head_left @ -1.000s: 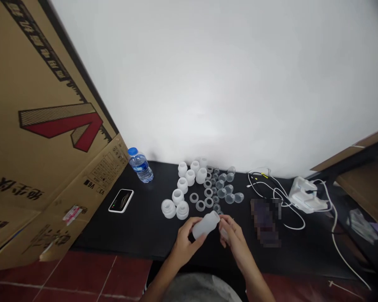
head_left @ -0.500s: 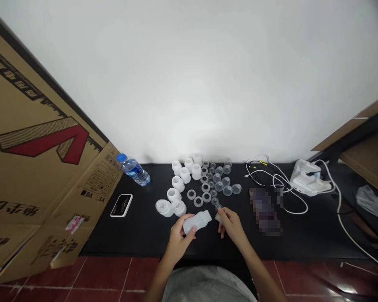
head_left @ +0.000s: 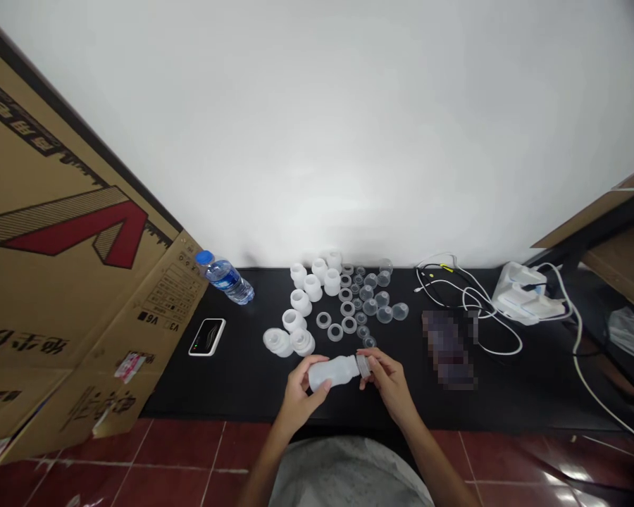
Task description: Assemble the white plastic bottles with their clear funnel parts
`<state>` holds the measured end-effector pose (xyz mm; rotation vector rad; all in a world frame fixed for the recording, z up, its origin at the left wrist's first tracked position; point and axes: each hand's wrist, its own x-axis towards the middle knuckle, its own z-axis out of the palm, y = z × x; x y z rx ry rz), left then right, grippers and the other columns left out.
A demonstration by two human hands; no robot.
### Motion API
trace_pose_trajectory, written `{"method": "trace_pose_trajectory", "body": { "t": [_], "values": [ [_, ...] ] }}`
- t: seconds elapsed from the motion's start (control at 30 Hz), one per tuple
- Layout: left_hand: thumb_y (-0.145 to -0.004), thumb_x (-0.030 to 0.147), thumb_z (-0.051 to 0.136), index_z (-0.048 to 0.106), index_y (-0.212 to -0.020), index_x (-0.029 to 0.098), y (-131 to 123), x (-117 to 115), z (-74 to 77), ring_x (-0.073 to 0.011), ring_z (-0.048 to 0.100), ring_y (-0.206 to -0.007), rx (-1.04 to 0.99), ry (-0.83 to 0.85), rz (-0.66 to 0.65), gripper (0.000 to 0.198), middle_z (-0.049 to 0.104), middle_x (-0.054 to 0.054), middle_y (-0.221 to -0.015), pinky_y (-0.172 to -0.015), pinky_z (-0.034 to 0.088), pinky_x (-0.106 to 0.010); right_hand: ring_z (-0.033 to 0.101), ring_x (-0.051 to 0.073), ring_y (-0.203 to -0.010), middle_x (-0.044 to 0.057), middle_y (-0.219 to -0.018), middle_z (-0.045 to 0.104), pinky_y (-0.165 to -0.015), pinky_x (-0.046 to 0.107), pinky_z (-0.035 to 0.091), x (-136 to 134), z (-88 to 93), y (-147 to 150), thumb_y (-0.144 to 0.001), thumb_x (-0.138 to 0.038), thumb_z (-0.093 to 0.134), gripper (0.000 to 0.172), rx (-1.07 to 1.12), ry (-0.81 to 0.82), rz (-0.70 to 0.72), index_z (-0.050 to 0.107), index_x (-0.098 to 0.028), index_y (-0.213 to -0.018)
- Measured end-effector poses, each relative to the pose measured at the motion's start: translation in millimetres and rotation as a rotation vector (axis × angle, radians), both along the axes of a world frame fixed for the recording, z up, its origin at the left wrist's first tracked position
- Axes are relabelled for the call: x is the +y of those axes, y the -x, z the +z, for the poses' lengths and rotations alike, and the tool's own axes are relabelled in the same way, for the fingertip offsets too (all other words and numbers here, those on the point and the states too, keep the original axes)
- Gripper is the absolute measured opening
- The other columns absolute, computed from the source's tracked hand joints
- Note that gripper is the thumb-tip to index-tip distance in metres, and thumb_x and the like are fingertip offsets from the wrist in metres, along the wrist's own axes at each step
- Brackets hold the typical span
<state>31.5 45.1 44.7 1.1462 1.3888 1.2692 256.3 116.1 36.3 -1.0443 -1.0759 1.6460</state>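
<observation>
My left hand [head_left: 302, 389] is closed round a small, translucent white baby bottle [head_left: 332, 373], which lies sideways with its neck pointing right. At that neck, my right hand [head_left: 389, 380] pinches a clear grey screw ring [head_left: 363, 365] between thumb and fingers. The ring meets the bottle's mouth; whether it is threaded on I cannot tell. Just beyond my hands, several white bottles [head_left: 300, 301] stand on the black table. Beside them lie several loose rings [head_left: 349, 325], small silicone nipples [head_left: 363, 332] and clear dome caps [head_left: 384, 314].
A water bottle [head_left: 226, 277] leans at the left, with a white handheld device [head_left: 207, 337] near it. A large cardboard box [head_left: 84, 296] borders the left side. To the right are a blurred dark object [head_left: 448, 348], white cables [head_left: 494, 350] and a white power strip [head_left: 525, 296].
My right hand has brought the ring up against the bottle's mouth. The bottle has turned slightly to lie more level, still in my left hand.
</observation>
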Motion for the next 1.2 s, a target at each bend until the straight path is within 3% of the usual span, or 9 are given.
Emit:
{"method": "trace_pose_trajectory", "body": {
  "t": [0.17, 0.27, 0.4, 0.7, 0.97, 1.2],
  "values": [
    [-0.090, 0.046, 0.082, 0.075, -0.122, 0.019, 2.1, 1.0, -2.3, -0.0247, 0.075, -0.091, -0.014, -0.002, -0.017, 0.043, 0.078, -0.010, -0.108, -0.078, 0.064, -0.032, 0.072, 0.019, -0.066, 0.008, -0.104, 0.080, -0.064, 0.036, 0.063, 2.6, 5.4, -7.2, -0.093, -0.059, 0.081, 0.044, -0.027, 0.016, 0.100, 0.085, -0.024, -0.119],
    [-0.091, 0.045, 0.082, 0.073, -0.124, 0.019, 2.9, 2.0, -3.7, -0.0248, 0.075, -0.095, -0.029, -0.009, -0.026, 0.043, 0.077, -0.011, -0.112, -0.081, 0.063, -0.032, 0.076, 0.021, -0.073, 0.009, -0.115, 0.081, -0.074, 0.037, 0.064, 5.1, 8.3, -12.3, -0.092, -0.051, 0.085, 0.043, -0.017, -0.007, 0.165, 0.082, -0.025, -0.126],
    [-0.090, 0.046, 0.083, 0.071, -0.125, 0.020, 4.8, 2.5, -1.2, -0.0261, 0.074, -0.102, -0.060, -0.009, -0.036, 0.046, 0.076, -0.011, -0.116, -0.087, 0.062, -0.034, 0.076, 0.023, -0.089, 0.010, -0.126, 0.079, -0.077, 0.037, 0.065, 5.9, 5.8, -13.3, -0.092, -0.043, 0.087, 0.029, 0.087, -0.002, 0.151, 0.082, -0.026, -0.114],
    [-0.080, 0.050, 0.090, 0.074, -0.116, 0.019, 10.6, 5.0, -1.1, -0.0220, 0.071, -0.086, -0.085, 0.024, 0.019, 0.051, 0.076, -0.008, -0.104, -0.074, 0.058, -0.028, 0.071, 0.018, -0.072, 0.003, -0.098, 0.075, -0.071, 0.035, 0.064, 6.7, 7.3, -15.2, -0.085, -0.039, 0.093, 0.024, 0.003, -0.077, 0.132, 0.088, -0.026, -0.105],
    [-0.078, 0.048, 0.090, 0.076, -0.116, 0.018, 5.9, 6.9, -4.8, -0.0221, 0.072, -0.084, -0.076, 0.050, 0.054, 0.050, 0.078, -0.008, -0.100, -0.074, 0.058, -0.029, 0.076, 0.027, -0.097, 0.007, -0.099, 0.082, -0.088, 0.038, 0.063, 9.1, 16.4, -26.9, -0.081, -0.041, 0.096, 0.021, -0.159, -0.165, 0.091, 0.088, -0.025, -0.093],
    [-0.082, 0.047, 0.090, 0.076, -0.120, 0.018, 8.3, 5.5, -6.0, -0.0220, 0.073, -0.087, -0.108, 0.035, 0.015, 0.050, 0.079, -0.008, -0.104, -0.076, 0.059, -0.029, 0.077, 0.025, -0.088, 0.007, -0.096, 0.084, -0.085, 0.038, 0.064, 13.5, 20.3, -31.7, -0.082, -0.042, 0.094, 0.020, -0.262, -0.165, 0.136, 0.089, -0.026, -0.093]
  ]
}}
